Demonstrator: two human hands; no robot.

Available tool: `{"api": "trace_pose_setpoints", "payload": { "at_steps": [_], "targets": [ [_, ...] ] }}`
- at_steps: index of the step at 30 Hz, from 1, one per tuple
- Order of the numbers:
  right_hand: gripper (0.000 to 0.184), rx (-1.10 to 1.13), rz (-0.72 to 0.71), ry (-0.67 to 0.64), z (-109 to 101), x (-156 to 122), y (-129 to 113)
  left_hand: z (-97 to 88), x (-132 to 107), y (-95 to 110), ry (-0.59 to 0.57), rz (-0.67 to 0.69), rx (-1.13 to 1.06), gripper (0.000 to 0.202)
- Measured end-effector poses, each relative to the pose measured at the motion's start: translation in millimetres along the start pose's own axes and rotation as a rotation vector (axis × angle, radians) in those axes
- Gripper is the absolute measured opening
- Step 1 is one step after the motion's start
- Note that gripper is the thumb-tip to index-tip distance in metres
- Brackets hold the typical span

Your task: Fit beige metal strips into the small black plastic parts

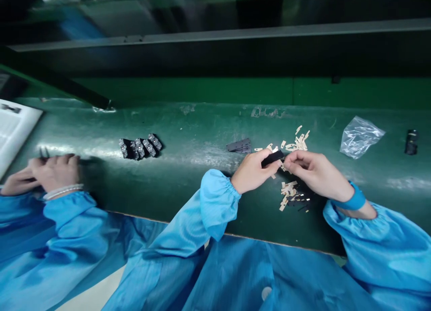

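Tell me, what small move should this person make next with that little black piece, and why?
Probably the right hand should bring one tan strip from the pile just below it to the black piece, if its fingers hold none yet, which is hard to tell. The left hand grips that piece, and loose strips lie within easy reach.

Green workbench (101,122), black connectors in a row (140,147), loose beige tabs (298,140), clear plastic bag (360,138)
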State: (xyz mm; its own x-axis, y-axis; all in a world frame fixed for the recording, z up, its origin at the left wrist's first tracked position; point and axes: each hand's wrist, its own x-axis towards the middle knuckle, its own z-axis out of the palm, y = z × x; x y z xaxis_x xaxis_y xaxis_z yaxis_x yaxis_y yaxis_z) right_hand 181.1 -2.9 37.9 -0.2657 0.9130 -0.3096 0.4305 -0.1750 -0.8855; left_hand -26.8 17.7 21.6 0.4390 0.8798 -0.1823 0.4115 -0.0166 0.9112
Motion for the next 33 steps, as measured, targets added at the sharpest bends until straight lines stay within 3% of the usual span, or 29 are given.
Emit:
{"api": "trace_pose_setpoints", "payload": {
  "at_steps": [6,10,15,22,25,30,33],
  "targets": [
    [0.029,0.103,-0.024,0.107,18,-6,15,2.8,-1,-3,0.101,-0.042,0.024,0.020],
    [0.026,0.098,-0.073,0.245,31,-7,15,7.1,-4,-5,0.227,0.047,0.045,0.014],
    [0.022,-0.032,-0.119,0.394,38,-9,14,5.0,-7,-5,0.168,0.175,0.117,0.006],
    [0.016,-0.137,-0.225,0.384,36,-10,12,2.8,-5,-7,0.154,0.188,0.133,0.005],
    [0.016,-0.123,-0.202,0.390,33,-9,11,-0.6,-3,-7,0.223,0.125,0.159,0.006],
    [0.017,-0.109,-0.116,0.443,26,-5,14,-9.4,0,-10,0.434,0.056,0.250,0.014],
    [0.015,-0.137,-0.114,0.424,24,-5,17,-9.3,0,-10,0.397,0.111,0.280,0.030]
  ]
}}
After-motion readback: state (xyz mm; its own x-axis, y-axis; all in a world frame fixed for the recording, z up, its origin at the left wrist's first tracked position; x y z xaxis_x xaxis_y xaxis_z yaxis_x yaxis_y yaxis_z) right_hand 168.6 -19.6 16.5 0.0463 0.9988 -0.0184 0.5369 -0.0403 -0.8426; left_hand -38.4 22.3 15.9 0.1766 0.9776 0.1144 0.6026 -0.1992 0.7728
